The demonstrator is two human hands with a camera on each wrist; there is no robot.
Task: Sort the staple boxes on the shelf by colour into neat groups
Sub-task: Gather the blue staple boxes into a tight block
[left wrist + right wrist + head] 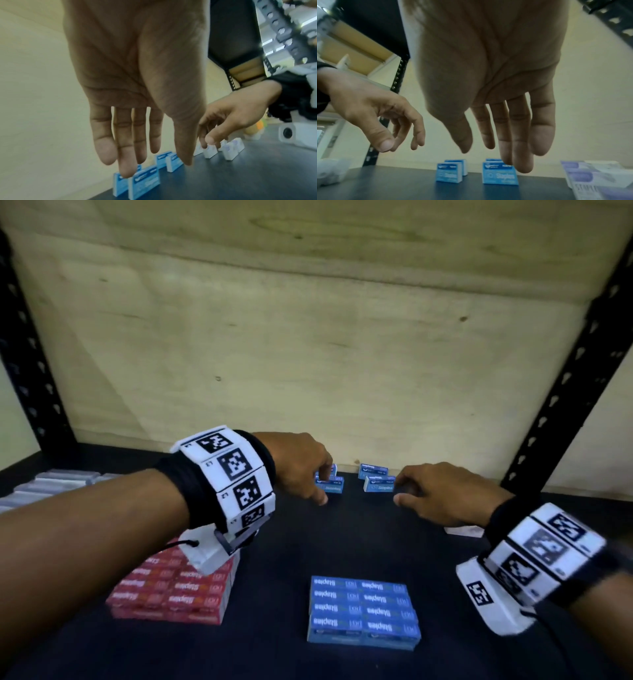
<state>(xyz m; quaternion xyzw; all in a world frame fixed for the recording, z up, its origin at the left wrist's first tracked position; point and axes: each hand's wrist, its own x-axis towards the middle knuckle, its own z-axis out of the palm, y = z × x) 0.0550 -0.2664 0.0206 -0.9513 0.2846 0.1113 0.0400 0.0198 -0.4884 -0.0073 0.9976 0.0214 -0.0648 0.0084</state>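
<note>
Four small blue staple boxes stand in two pairs at the back of the dark shelf (pixel 342 542). My left hand (pixel 320 486) hovers over the left pair (pixel 330 485), fingers loose and holding nothing; the left wrist view shows the left hand (pixel 154 148) hanging straight-fingered above that pair (pixel 145 180). My right hand (pixel 402 489) reaches toward the right pair (pixel 378 484), empty too. In the right wrist view the right hand (pixel 491 146) has its straight fingers just above the front box (pixel 500 175). A flat stack of blue boxes (pixel 363 611) lies near the front.
A block of red staple boxes (pixel 174 594) lies at the front left, partly under my left wrist. Grey boxes (pixel 51 484) sit at the far left. A pale purple-and-white box (pixel 594 178) lies at the right. Black uprights (pixel 561 392) frame the shelf, a wooden panel (pixel 308 337) behind.
</note>
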